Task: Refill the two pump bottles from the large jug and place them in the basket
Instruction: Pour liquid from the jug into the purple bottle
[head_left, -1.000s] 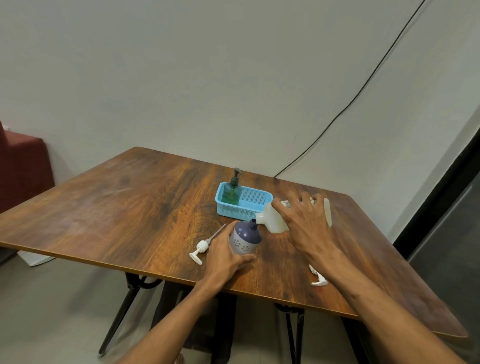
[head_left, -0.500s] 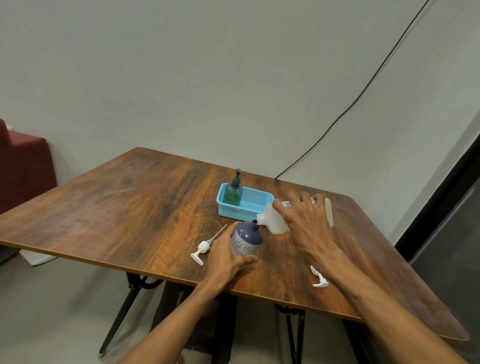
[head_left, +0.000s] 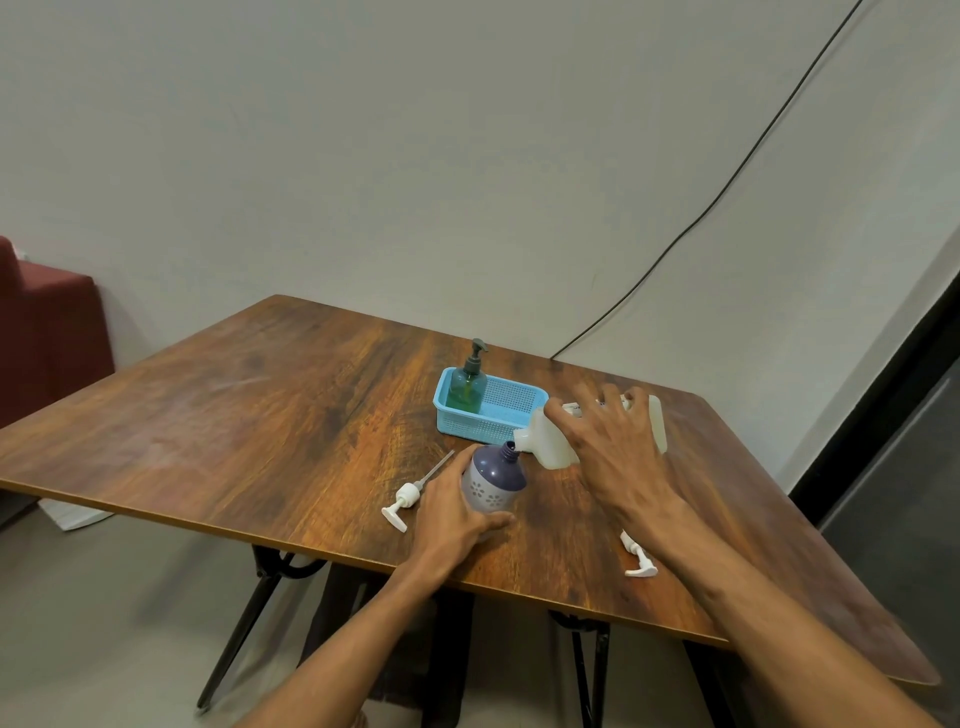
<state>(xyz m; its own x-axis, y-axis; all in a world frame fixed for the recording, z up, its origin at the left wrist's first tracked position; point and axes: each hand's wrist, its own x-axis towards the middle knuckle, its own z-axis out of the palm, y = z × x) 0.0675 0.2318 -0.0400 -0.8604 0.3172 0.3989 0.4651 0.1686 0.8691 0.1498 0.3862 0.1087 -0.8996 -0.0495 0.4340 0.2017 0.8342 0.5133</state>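
My left hand grips the purple pump bottle, which stands open-necked on the wooden table. My right hand holds the large white jug tipped over sideways, its spout right at the purple bottle's neck. The purple bottle's white pump lies on the table to the left of my left hand. A green pump bottle with its dark pump on stands in the left end of the blue basket, just behind the jug.
A second white pump or cap lies near the table's front edge, under my right forearm. A black cable runs down the wall behind. A dark red seat stands at the far left.
The jug's spout has come a little closer onto the purple bottle's neck. Both hands keep their holds; the view has shifted slightly.
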